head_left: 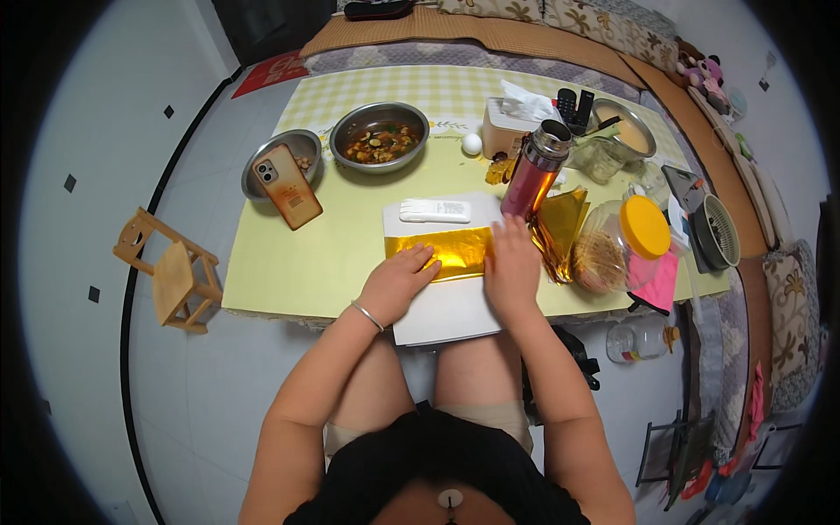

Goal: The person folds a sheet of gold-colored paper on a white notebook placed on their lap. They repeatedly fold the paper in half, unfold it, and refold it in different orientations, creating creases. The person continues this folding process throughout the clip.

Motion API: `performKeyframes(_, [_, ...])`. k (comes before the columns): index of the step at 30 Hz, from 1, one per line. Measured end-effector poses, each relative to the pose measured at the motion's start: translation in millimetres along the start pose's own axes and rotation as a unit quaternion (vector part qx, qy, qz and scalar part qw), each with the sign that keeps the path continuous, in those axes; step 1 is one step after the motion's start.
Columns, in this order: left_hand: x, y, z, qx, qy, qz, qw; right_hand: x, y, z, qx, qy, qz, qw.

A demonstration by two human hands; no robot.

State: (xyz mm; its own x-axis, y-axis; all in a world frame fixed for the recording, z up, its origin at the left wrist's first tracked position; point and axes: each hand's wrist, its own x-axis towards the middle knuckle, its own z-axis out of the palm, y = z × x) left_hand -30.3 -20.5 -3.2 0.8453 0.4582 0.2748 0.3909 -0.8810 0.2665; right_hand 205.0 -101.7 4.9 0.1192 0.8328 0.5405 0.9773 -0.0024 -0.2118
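**Gold foil sheet under both hands, one fold in, pressing under way**

We find the fingers of the left hand (398, 280) curled loosely, not gripping: the fingertips press down on the lower left part of the gold foil sheet (446, 249), with the palm resting on the white board (446, 315) below it. A thin bangle (367, 315) sits on that wrist. The right hand (512, 267) lies flat and extended, fingers together, over the right end of the same sheet; it pins the foil and holds nothing. We cannot tell whether any fingertip is pinching an edge.

The foil lies as a wide, low band across the middle of the white board, which overhangs the near edge of the yellow-green table (289, 262) above our knees. Its band shape suggests, in our judgement, that a first fold is already made and is being flattened; any further folds are not yet done.

Outward from the hands: a white remote control (435, 211) rests on the board just behind the foil. Just right of the right hand, a loose stack of gold sheets (560, 229) remains unworked, so most of the supply appears left. A red flask (535, 171) stands behind it, a clear jar with a yellow lid (617, 245) beside it. Well apart on the left lie a phone (287, 185) and two steel bowls (378, 136)
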Motion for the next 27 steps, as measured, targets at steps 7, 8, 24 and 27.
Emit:
performKeyframes(7, [-24.6,11.5,-11.9,0.018,-0.123,-0.035,0.992,-37.1,-24.1,-5.4,0.096,-0.258,-0.151,0.950])
performKeyframes(8, [-32.8,13.6,-14.7,0.025,-0.129,-0.053,0.990,-39.4,-13.0,-12.5,0.085,-0.262,-0.145,0.950])
performKeyframes(24, [12.8,-56.8,-9.7,-0.204,0.066,-0.396,0.893,10.7,11.0,14.5,0.501,-0.189,0.293,0.792])
performKeyframes(27, [11.1,-67.4,1.4,-0.253,0.080,-0.409,0.873,12.9,10.9,12.7,0.537,-0.189,0.332,0.752])
